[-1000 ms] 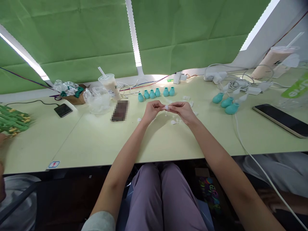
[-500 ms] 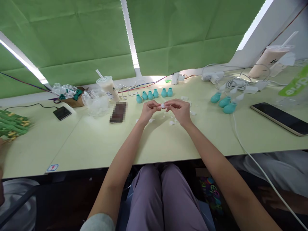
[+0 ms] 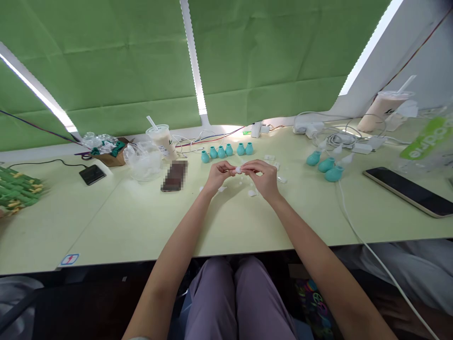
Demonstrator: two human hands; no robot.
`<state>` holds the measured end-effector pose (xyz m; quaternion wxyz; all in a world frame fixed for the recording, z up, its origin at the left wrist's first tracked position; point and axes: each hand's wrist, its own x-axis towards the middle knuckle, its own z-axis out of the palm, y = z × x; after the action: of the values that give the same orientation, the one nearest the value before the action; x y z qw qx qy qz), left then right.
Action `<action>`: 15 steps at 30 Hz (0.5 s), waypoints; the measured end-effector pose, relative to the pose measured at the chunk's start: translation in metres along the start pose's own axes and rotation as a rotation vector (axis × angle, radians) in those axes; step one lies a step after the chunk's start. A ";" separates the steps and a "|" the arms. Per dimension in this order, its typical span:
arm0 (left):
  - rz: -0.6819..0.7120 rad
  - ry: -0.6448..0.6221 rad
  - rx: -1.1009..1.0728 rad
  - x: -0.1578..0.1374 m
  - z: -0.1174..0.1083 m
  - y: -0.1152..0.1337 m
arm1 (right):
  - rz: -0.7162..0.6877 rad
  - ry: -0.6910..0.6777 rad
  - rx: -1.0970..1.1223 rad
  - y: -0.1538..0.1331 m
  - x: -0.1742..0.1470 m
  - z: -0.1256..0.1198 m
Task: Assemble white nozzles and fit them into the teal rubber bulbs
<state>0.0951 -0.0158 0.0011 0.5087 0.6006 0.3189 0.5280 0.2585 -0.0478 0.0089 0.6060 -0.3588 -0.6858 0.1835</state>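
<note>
A small white piece (image 3: 238, 169), too small to name closely, is pinched between my two hands just above the table. My left hand (image 3: 218, 176) grips its left side with thumb and fingertips. From the right, my right hand (image 3: 264, 177) pinches the same piece. Several loose white bits (image 3: 252, 193) lie on the table below and beside the hands. Behind the hands stands a row of small turquoise vase-shaped pieces (image 3: 221, 151) with open necks. Further right, several turquoise pieces (image 3: 326, 164) lie tilted with white tips in them.
A blurred-out dark object (image 3: 174, 175) and a crumpled plastic bag (image 3: 143, 163) lie to the left, near a drink cup (image 3: 162, 141). At right are a phone (image 3: 410, 191), tangled white cables (image 3: 341, 137) and another cup (image 3: 384, 111). Green pipe-cleaner-like stems (image 3: 17, 191) lie far left.
The view has tilted up slightly, so the table sits lower in the picture. Both hands stay together on the small white piece, with only slight finger movement.
</note>
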 end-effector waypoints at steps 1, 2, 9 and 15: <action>0.002 -0.002 -0.002 0.000 0.000 0.000 | -0.006 0.014 -0.014 -0.001 -0.001 0.001; 0.004 -0.004 -0.006 0.000 0.000 0.000 | -0.007 0.031 -0.027 -0.001 -0.001 0.001; -0.002 -0.003 -0.029 -0.002 0.001 -0.001 | 0.052 0.047 0.033 -0.003 -0.001 0.002; -0.002 -0.008 -0.055 -0.002 0.002 -0.001 | 0.022 0.021 0.056 -0.004 0.002 -0.001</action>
<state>0.0966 -0.0182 -0.0008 0.5267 0.5884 0.3028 0.5336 0.2585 -0.0495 0.0128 0.6210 -0.3510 -0.6700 0.2054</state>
